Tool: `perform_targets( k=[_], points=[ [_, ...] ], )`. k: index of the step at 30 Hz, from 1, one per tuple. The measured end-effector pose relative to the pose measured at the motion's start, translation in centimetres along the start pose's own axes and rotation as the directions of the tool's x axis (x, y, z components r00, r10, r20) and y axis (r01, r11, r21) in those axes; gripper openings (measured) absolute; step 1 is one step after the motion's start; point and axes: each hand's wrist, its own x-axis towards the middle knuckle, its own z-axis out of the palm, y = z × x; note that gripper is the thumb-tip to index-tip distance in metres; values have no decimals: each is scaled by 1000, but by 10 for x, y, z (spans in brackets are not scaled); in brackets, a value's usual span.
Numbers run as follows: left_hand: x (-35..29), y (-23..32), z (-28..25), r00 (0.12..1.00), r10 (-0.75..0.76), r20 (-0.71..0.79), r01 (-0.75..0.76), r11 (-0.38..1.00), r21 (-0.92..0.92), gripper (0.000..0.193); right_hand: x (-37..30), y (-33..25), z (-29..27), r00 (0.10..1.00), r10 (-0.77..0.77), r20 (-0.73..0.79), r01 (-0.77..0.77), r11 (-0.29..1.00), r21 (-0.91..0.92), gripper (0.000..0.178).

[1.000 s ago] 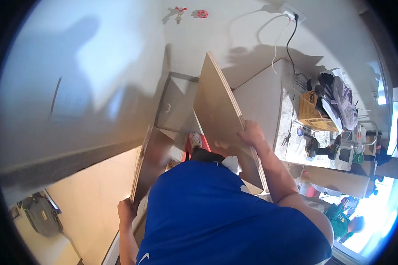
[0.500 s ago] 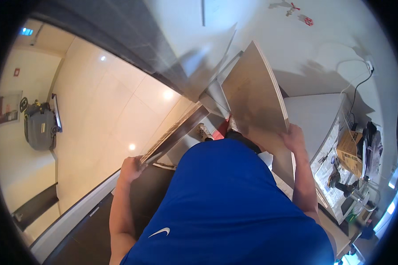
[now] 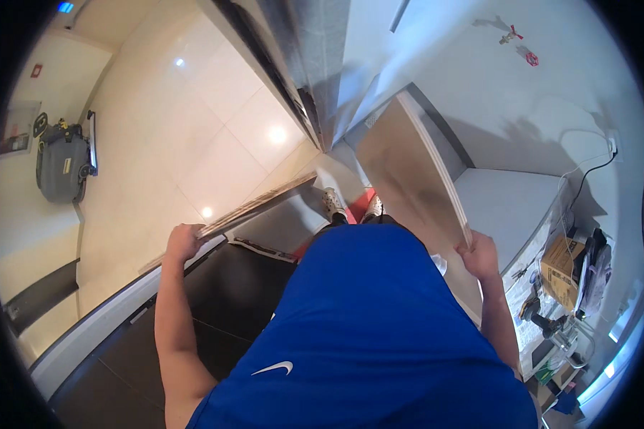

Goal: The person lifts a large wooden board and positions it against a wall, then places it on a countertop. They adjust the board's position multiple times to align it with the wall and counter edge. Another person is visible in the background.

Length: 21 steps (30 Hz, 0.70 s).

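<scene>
Shown from above, ordered outward from the body: blue shirt (image 3: 365,300) at six o'clock, with pale perforated shoes (image 3: 332,203) just beyond, near the centre. Clasped at one end by the left hand (image 3: 184,242), near nine: a flat board (image 3: 261,203) with a layered edge, slanting inward toward twelve. Clasped by the edge in the right hand (image 3: 479,255), between three and four: a second board (image 3: 404,157), reaching toward one. Compared with one second earlier: outward swing of the flat board, away from the shirt and to a flatter slant, with more dark floor (image 3: 236,286) exposed toward eight; also a turn of the view. Implied for the handling: a wider spread, without release of either board. Not determinable: contact of either board with the floor. Farther out: cardboard carton (image 3: 559,275) between three and four, pale tiled floor (image 3: 207,136) at ten, grey machine (image 3: 61,170) between nine and ten, red valve handle (image 3: 532,59) near two.
</scene>
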Motion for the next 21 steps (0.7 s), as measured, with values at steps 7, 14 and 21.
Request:
perform_targets(
  k=[7,14,21],
  points=[
    [7,-54,13,988,-154,2,154,988,-8,31,-13,-20,12,996,-50,79,57,994,-91,37],
    [11,-100,34,964,-251,-84,247,967,-59,32,-10,-54,14,987,-38,154,78,962,-263,40],
    [-3,-133,72,951,-182,-250,161,982,-102,33,10,-91,17,962,-173,211,228,934,-274,39]
  ],
)
